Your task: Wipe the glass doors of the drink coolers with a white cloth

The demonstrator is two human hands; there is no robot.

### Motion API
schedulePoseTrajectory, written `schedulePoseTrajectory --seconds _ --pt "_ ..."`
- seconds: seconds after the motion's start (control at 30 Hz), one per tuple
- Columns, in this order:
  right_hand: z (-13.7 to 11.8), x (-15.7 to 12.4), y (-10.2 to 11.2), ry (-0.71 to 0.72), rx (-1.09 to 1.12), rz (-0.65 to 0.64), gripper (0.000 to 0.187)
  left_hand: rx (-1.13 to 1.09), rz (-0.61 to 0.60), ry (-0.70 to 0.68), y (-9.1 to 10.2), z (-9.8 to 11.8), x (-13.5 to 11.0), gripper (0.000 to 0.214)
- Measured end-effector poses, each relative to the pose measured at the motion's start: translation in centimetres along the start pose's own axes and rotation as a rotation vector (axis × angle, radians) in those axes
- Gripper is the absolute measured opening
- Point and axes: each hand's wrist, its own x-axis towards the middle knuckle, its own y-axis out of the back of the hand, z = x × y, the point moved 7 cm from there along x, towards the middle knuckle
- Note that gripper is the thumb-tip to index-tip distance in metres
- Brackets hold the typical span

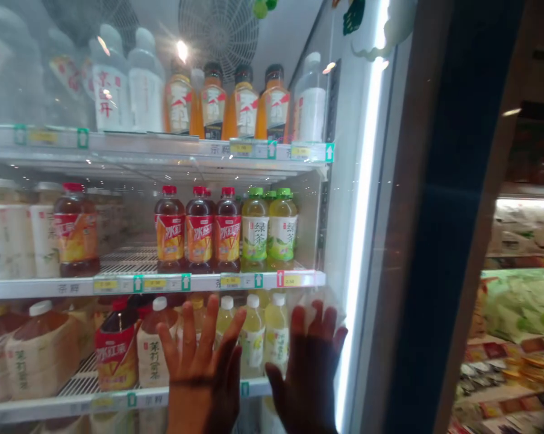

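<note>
My left hand (199,361) is raised with its fingers spread, flat against the glass door (344,199) of a drinks cooler. A thin dark band circles its wrist. Beside it my right hand (308,367), in shadow, is also spread flat on the glass near the door's right edge. Neither hand holds anything. Behind my hands stand pale yellow-green bottles with white caps (253,337) on the lower shelf. One shelf up are red-capped dark tea bottles (199,232) and green-capped tea bottles (269,229).
Orange juice bottles (242,105) and white bottles (113,90) fill the top shelf. A bright light strip (362,241) runs down the cooler's right side, next to a dark door frame (438,241). Shelves of packaged snacks (520,301) stand at the far right.
</note>
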Motion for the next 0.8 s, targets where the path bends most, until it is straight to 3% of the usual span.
schedulePoseTrajectory --seconds 0.13,0.27,0.33,0.47,0.53,0.7,0.8 --pt "-1.4 2.5 0.0 -0.028 0.035 0.028 0.079 0.047 0.048 0.028 1.4 -3.2 -0.7 0.083" --pt "-5.8 -1.1 -1.7 0.018 0.03 0.025 0.078 0.124 0.003 0.026 2.4 -6.6 -1.5 0.083" --pt "-8.0 -1.6 -2.2 0.034 0.037 0.024 0.078 0.134 -0.012 0.036 3.0 -8.4 -1.9 0.083" --pt "-11.8 1.8 -2.7 0.024 0.079 0.013 0.08 0.142 0.022 0.061 4.9 -12.7 -2.3 0.084" --pt "-14.3 2.2 -3.2 0.03 0.078 0.02 0.08 0.179 0.016 0.075 5.8 -15.5 -2.4 0.085" --pt "-22.7 -0.8 -5.4 0.105 0.051 0.042 0.08 0.256 0.007 0.04 8.7 -22.9 -2.4 0.083" --pt "-27.0 1.4 -6.3 0.109 0.066 0.014 0.082 0.229 0.041 0.083 10.7 -26.8 -2.6 0.088"
